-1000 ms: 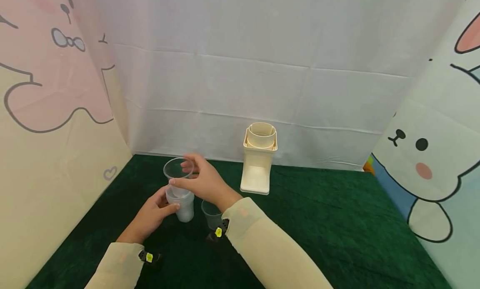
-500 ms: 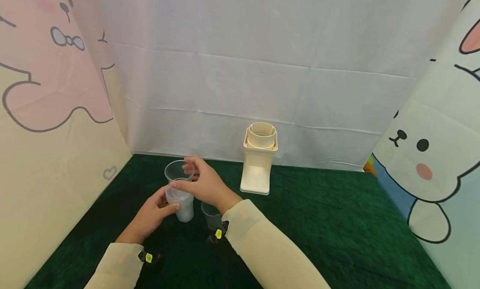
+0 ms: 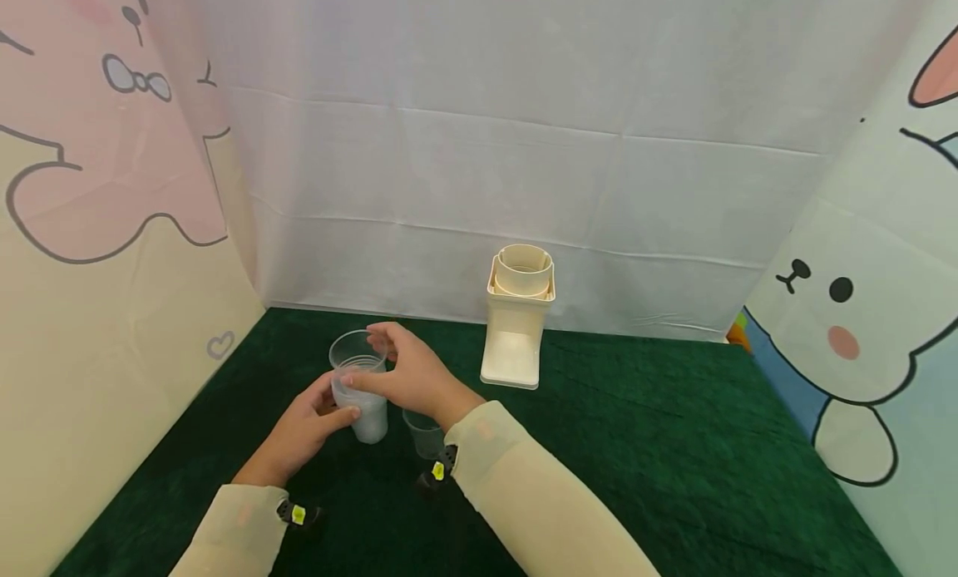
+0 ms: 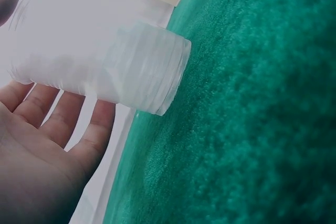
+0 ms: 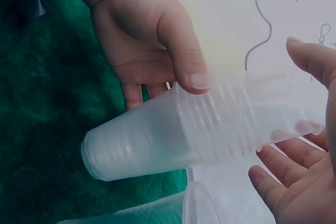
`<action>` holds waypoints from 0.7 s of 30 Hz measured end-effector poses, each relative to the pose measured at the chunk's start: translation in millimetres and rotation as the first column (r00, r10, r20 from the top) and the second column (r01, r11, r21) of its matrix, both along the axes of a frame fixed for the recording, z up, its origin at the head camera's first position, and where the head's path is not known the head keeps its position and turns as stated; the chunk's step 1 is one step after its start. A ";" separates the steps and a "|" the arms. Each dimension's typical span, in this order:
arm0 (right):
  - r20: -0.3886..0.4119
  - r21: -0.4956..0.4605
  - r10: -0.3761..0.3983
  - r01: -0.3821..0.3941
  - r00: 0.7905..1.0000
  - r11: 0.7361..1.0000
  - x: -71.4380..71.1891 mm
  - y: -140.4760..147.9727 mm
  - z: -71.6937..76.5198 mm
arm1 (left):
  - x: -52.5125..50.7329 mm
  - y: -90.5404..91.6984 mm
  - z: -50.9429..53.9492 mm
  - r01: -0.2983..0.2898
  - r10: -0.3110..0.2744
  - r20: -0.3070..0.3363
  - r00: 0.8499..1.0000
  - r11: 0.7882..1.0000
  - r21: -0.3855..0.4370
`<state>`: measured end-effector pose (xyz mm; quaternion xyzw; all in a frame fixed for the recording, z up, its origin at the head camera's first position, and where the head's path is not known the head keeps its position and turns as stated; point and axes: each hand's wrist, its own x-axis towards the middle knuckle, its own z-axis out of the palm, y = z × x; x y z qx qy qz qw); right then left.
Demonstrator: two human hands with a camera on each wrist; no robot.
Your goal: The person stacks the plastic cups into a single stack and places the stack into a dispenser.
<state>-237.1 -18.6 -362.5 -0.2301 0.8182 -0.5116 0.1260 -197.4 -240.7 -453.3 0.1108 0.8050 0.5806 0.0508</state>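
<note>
A nested stack of translucent plastic cups (image 3: 370,426) stands upright at the left of the green cloth. My left hand (image 3: 301,431) grips it around the side, thumb toward me; its ribbed rims and base also show in the right wrist view (image 5: 136,142). With thumb and fingers on opposite sides, my right hand (image 3: 415,377) holds a clear plastic cup (image 3: 352,348) at the stack's top, its lower part down inside the stack. Another clear cup (image 3: 424,437) stands on the cloth under my right wrist, partly hidden by it.
A cream-coloured cup dispenser-like stand (image 3: 512,352) with a round tube on top stands at the back of the green cloth (image 3: 674,444). White cloth (image 3: 449,178) hangs behind, and printed cartoon curtains border both sides.
My right hand has moved down, and the clear cup has sunk deeper into the stack. My left hand has kept its place around the stack.
</note>
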 end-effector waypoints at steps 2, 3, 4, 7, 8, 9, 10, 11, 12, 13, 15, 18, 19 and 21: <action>-0.013 0.020 0.008 -0.008 1.000 1.000 0.1 -0.4 -0.6 | -0.4 -0.2 0.0 0.003 -0.003 -0.005 1.000 1.000 0.002; -0.019 0.032 0.013 -0.013 1.000 0.999 0.1 -0.7 -1.0 | -0.5 -0.3 0.0 0.005 -0.005 -0.006 1.000 1.000 0.004; -0.026 0.044 0.018 -0.016 1.000 0.999 0.3 -1.0 -1.2 | -0.4 -0.5 -0.1 0.006 -0.006 -0.007 1.000 1.000 0.005; -0.036 0.075 0.026 -0.023 0.999 0.997 1.2 -1.7 -1.9 | 0.3 -0.7 -0.6 0.005 -0.005 -0.008 1.000 1.000 0.001; -0.035 0.081 0.026 -0.023 0.999 0.996 1.7 -1.8 -1.9 | 0.7 -0.6 -0.7 0.007 -0.007 -0.008 1.000 1.000 0.000; -0.035 0.088 0.025 -0.022 0.999 0.996 2.2 -1.9 -2.0 | 0.9 -0.6 -0.7 0.009 -0.009 -0.008 1.000 1.000 0.003; -0.035 0.094 0.023 -0.019 0.999 0.995 2.6 -2.1 -2.2 | 1.3 -0.6 -0.6 0.010 -0.010 -0.008 1.000 1.000 0.003; -0.033 0.096 0.021 -0.018 0.999 0.995 3.0 -2.3 -2.4 | 1.6 -0.6 -0.3 0.010 -0.010 -0.009 1.000 1.000 0.003; -0.031 0.098 0.020 -0.017 0.999 0.995 3.3 -2.4 -2.6 | 1.8 -0.6 0.1 0.010 -0.010 -0.009 1.000 1.000 0.006; -0.032 0.102 0.019 -0.015 0.999 0.995 3.5 -2.5 -2.6 | 2.1 -0.7 0.5 0.010 -0.010 -0.008 1.000 1.000 0.008; -0.037 0.112 0.018 -0.014 0.999 0.994 3.7 -2.8 -2.7 | 2.3 -1.1 1.4 0.010 -0.010 -0.005 1.000 1.000 0.010; -0.048 0.139 0.024 -0.017 0.999 0.990 3.4 -2.1 -1.3 | 2.0 -2.1 2.1 0.010 -0.010 -0.003 1.000 1.000 0.006; -0.051 0.150 0.026 -0.018 0.998 0.988 3.2 -1.6 -0.9 | 1.9 -2.3 2.1 0.011 -0.011 -0.003 1.000 1.000 0.003; -0.052 0.170 0.030 -0.020 0.998 0.985 3.1 -0.3 0.2 | 1.9 -2.5 2.5 0.012 -0.012 -0.004 1.000 1.000 -0.001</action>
